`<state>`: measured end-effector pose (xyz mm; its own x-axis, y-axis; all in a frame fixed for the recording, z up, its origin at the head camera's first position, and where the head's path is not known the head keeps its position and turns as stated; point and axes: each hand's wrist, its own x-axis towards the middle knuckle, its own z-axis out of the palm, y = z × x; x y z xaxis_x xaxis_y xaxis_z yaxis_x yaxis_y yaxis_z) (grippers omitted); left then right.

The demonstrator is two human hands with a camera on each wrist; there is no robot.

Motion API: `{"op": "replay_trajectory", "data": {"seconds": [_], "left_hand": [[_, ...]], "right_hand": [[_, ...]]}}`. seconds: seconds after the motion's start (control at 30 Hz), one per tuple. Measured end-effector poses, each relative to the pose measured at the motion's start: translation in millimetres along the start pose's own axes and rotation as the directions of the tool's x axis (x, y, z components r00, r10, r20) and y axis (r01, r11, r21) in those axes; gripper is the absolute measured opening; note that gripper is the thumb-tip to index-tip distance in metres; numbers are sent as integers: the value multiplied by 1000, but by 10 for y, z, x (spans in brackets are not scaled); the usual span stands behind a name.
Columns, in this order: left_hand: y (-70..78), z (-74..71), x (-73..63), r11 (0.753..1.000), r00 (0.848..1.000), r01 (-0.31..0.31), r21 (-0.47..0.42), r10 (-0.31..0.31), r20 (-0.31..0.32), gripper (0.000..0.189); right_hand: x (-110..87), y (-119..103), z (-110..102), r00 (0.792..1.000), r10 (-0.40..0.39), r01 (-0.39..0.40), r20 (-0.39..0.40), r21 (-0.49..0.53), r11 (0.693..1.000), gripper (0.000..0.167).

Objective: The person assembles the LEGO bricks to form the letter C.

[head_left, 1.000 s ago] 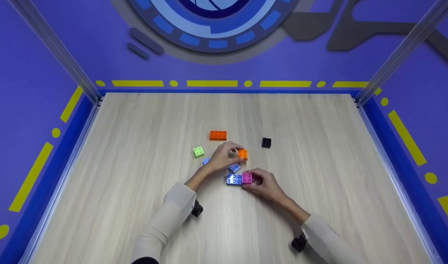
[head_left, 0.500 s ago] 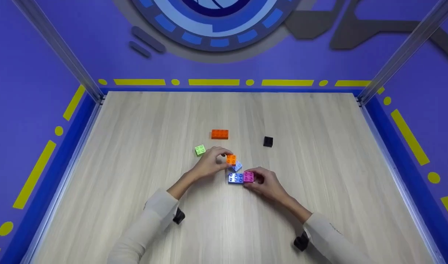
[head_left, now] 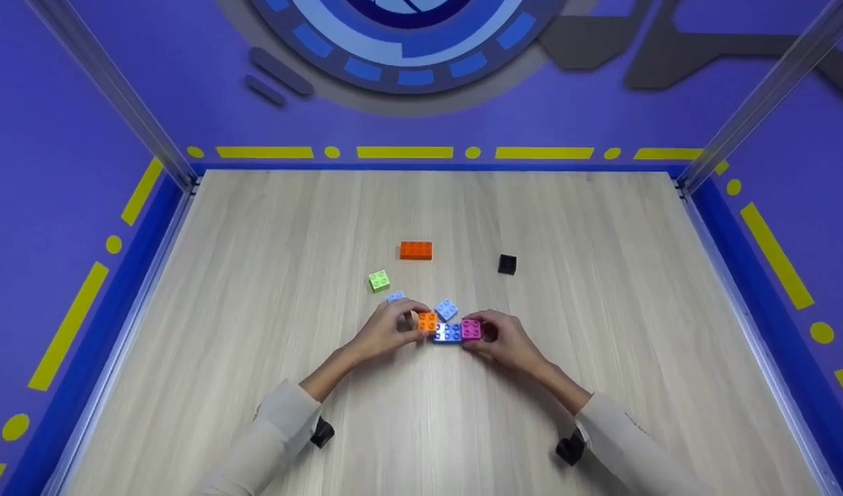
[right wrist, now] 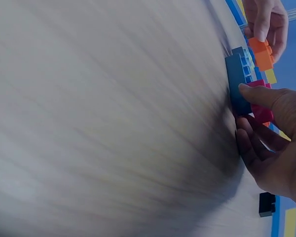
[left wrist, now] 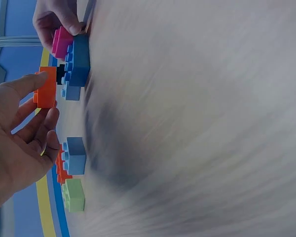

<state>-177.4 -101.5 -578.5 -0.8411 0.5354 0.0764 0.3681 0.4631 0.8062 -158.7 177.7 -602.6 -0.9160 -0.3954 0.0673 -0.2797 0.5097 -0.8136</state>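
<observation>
My left hand [head_left: 382, 332] pinches an orange building brick [head_left: 427, 322] between thumb and fingers. It hovers over the left end of a longer blue brick [head_left: 447, 333]; in the left wrist view a gap shows between the orange brick [left wrist: 48, 88] and the blue studs. A pink brick [head_left: 471, 329] sits on the blue brick's right end, and my right hand [head_left: 509, 342] grips it there. Seen from the right wrist, that thumb lies where the pink brick [right wrist: 261, 101] meets the blue brick [right wrist: 238, 84], which rests on the table.
Just behind the blue brick lies a light blue brick [head_left: 446, 309]. Another light blue brick [head_left: 395, 296] is partly hidden by my left hand. Farther back are a lime green brick [head_left: 379, 281], a red-orange brick [head_left: 415, 251] and a black brick [head_left: 507, 264]. Blue walls enclose the wooden table [head_left: 290, 234].
My left hand has carried the orange brick left and toward the body, to above the blue brick's left end. The right hand has kept its grip on the pink brick.
</observation>
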Motion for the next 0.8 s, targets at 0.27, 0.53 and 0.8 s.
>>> {"op": "replay_trajectory", "data": {"seconds": [0.27, 0.53, 0.8], "left_hand": [[-39, 92, -30, 996, 1000, 15, -88, -14, 16, 37], [-56, 123, -7, 999, 1000, 1, -42, 0, 13, 38], [-48, 156, -2, 1000, 1000, -7, 12, 7, 17, 38]], "right_hand": [[21, -31, -35, 999, 12, -13, 47, 16, 1000, 46], [51, -22, -15, 997, -33, 33, 70, 5, 999, 47], [64, -34, 15, 998, -40, 40, 48, 11, 999, 45]]}}
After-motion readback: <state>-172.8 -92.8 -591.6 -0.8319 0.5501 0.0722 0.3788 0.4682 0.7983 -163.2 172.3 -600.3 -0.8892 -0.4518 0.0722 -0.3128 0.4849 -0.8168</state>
